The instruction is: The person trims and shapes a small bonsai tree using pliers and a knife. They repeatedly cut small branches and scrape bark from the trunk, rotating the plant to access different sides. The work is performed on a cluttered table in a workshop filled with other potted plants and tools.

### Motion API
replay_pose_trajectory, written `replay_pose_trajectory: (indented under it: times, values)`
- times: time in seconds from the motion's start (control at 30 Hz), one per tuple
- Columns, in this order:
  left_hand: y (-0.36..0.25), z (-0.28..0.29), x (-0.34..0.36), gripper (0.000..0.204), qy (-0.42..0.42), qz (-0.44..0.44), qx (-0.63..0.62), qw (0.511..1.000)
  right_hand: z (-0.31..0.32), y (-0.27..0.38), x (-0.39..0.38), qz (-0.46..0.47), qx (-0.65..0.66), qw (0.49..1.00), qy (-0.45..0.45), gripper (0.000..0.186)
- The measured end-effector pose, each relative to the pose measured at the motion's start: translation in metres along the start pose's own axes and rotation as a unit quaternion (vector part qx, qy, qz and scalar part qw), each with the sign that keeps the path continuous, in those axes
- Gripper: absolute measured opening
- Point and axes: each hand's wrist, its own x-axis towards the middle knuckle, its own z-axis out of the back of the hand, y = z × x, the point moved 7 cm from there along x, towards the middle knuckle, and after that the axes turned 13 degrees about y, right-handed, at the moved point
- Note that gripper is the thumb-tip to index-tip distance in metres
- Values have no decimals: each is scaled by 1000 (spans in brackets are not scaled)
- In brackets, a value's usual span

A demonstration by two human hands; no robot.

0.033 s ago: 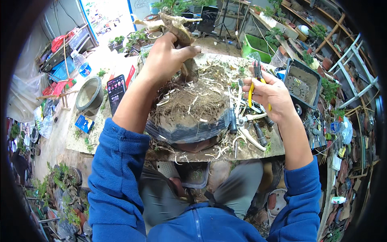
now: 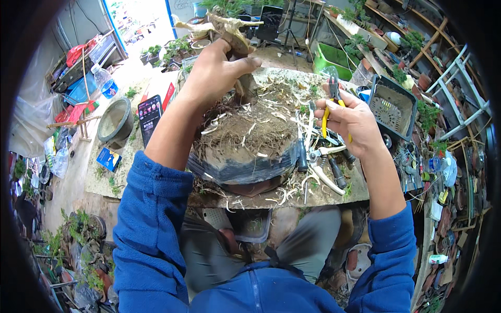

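Observation:
My left hand (image 2: pixel 216 70) is wrapped round the bare, twisted trunk of a small bonsai tree (image 2: pixel 237 43), whose green foliage rises at the top edge. Below it spreads the root ball (image 2: pixel 248 130), a broad mass of soil and fine roots strewn with pale wood shavings. Black wrapping (image 2: pixel 245 172) surrounds its lower side. My right hand (image 2: pixel 355 125) holds pliers with yellow handles (image 2: pixel 334 99), jaws pointing up and away from me. They are apart from the tree, to its right.
Several hand tools with dark handles (image 2: pixel 338 175) lie among shavings right of the root ball. Behind them stands a black plastic pot (image 2: pixel 392 107). On the left are a phone (image 2: pixel 150 119), a grey pot (image 2: pixel 116 122), a blue box (image 2: pixel 108 159) and a plastic bottle (image 2: pixel 106 83).

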Motion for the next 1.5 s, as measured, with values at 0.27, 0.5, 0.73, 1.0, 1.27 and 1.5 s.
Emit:
replay_pose_trajectory:
  times: [0.27,0.5,0.73,1.0,1.27,1.5]
  values:
    - [-8,-16,19,56,127,-71,-33,989,-36,28,0,114,-106,987,33,53]
    - [-4,-26,27,59,169,-70,-126,975,-56,31,25,16,333,933,136,38]
    - [8,-10,13,36,63,-5,-69,996,-123,43,10,5,293,917,270,51]
    - [0,-6,3,49,24,-73,-145,987,-158,58,39,92,132,951,265,46]
    - [-1,-9,2,22,23,-72,-157,985,-156,50,54,70,277,908,307,48]
    - [4,-6,4,42,23,-52,-124,991,-158,47,56,69,285,914,280,46]
